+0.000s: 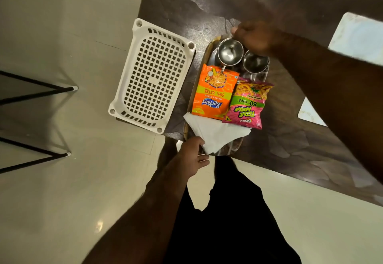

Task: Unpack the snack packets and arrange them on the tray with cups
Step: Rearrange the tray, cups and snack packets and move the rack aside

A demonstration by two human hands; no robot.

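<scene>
Left hand (193, 156) pinches the tray (209, 49) at its near rim, by the napkin (215, 135). Right hand (255, 37) is curled at the far end over the cups (230, 52); cannot tell what it grasps. Orange packet (215, 95) and pink packet (246, 104) lie mid-tray. Risk: an uneven lift topples the cups and slides the packets off.

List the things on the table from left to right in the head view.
In order: white plastic basket → orange snack packet → pink snack packet. The cups and napkins overlap the packets, so omitted.

Pkts (215, 95) on tray (189, 102) w/ cups (230, 51); basket (152, 77) left.
</scene>
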